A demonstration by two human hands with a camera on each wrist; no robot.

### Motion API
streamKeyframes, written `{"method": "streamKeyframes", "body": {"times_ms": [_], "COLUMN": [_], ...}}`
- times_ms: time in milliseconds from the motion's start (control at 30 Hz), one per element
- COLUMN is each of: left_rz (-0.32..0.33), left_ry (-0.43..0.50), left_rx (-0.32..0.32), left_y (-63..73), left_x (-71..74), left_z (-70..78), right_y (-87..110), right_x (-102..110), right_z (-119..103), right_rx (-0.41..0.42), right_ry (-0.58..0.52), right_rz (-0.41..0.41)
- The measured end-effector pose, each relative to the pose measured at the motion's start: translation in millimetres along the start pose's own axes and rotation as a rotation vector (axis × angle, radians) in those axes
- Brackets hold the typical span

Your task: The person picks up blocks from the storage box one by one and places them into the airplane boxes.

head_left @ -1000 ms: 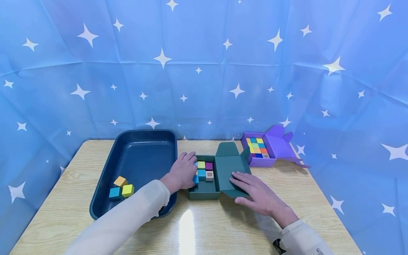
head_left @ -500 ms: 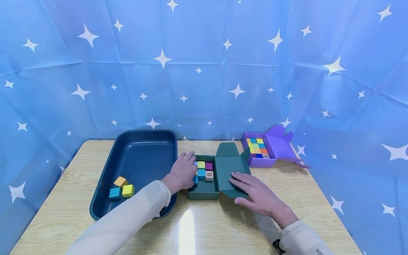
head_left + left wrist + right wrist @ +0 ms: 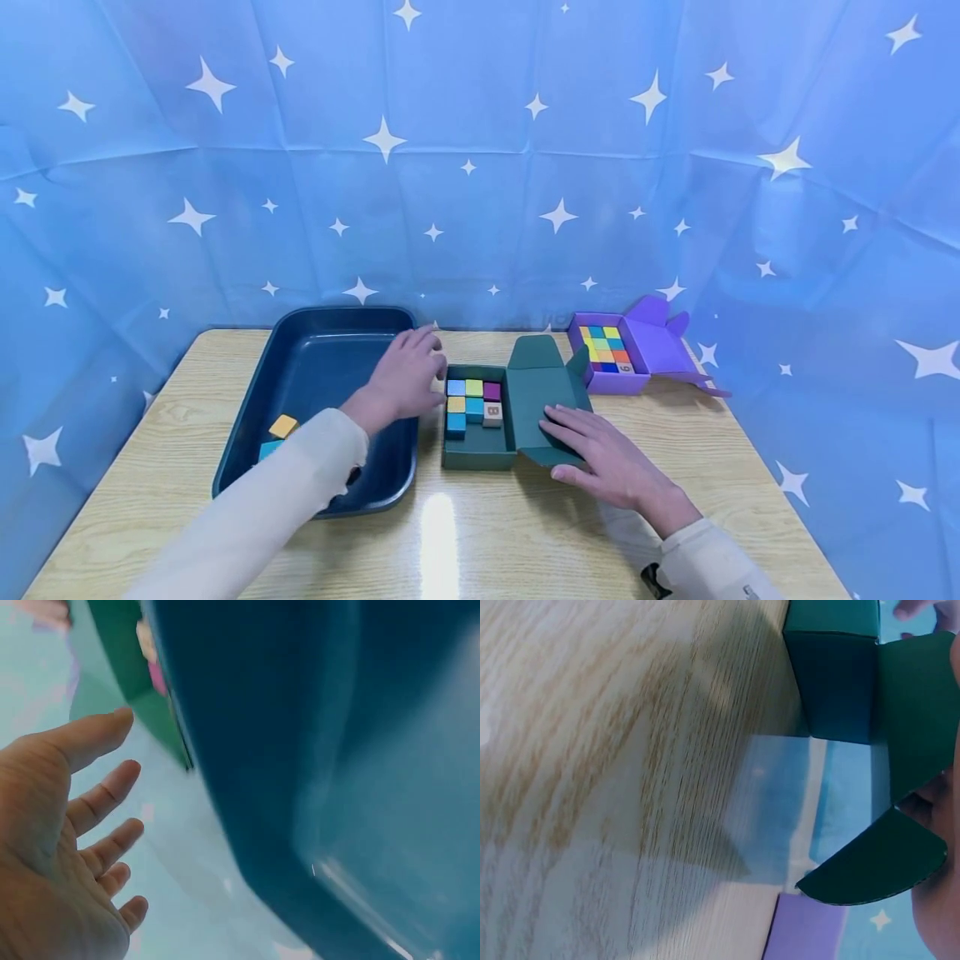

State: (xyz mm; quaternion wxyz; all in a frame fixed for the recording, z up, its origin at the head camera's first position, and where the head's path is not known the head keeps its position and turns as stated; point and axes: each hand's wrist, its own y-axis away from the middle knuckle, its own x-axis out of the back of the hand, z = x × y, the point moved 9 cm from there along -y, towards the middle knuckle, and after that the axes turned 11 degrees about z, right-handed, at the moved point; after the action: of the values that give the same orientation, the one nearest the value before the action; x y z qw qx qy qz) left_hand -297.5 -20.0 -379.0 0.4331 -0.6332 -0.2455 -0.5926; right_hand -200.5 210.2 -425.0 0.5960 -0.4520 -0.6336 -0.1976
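My left hand (image 3: 407, 373) hovers over the right rim of the dark blue tray (image 3: 408, 483), holding nothing. In the left wrist view its fingers (image 3: 105, 796) are spread and loosely bent beside the tray wall. Just right of it, the green box (image 3: 480, 460) holds several coloured cubes, including a purple cube (image 3: 492, 390), a wooden cube with a letter B (image 3: 492, 414) and a blue cube (image 3: 455, 426) at the near left. My right hand (image 3: 611, 458) rests with extended fingers on the box's folded-back lid (image 3: 536, 404).
In the tray lie an orange cube (image 3: 283, 427) and a teal cube (image 3: 268, 450), partly behind my left sleeve. An opened purple box (image 3: 615, 383) with several cubes stands at the back right. A starry blue cloth (image 3: 480, 208) hangs behind the wooden table (image 3: 525, 542).
My left hand has come up out of the green box and moved left over the tray, uncovering the box's left cubes. My sleeve now hides the yellow cube. The right hand stays put.
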Motion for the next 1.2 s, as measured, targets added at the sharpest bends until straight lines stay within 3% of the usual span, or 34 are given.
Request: {"method": "streamKeyframes", "body": {"times_ms": [133, 267, 600, 933, 1200], "left_rz": [0.071, 0.106, 0.127, 0.066, -0.014], "left_ry": [0.0, 0.025, 0.056, 0.086, 0.088], "left_rx": [0.043, 0.087, 0.135, 0.109, 0.112], "left_y": [7.9, 21.0, 58.1, 99.8, 127.9], "left_x": [22.3, 35.7, 44.7, 40.3, 32.1], "left_z": [-29.0, -58.7, -119.7, -155.7, -170.4], "right_y": [0.4, 0.6, 0.1, 0.4, 1.4], "right_x": [-0.2, 0.0, -0.1, -0.5, -0.9], "right_z": [0.3, 0.4, 0.1, 1.0, 1.6], "right_rx": [-0.003, -0.004, -0.005, -0.004, 0.003], "right_ry": [0.003, 0.005, -0.002, -0.004, -0.003], "right_rz": [-0.004, -0.005, -0.003, -0.006, 0.001]}}
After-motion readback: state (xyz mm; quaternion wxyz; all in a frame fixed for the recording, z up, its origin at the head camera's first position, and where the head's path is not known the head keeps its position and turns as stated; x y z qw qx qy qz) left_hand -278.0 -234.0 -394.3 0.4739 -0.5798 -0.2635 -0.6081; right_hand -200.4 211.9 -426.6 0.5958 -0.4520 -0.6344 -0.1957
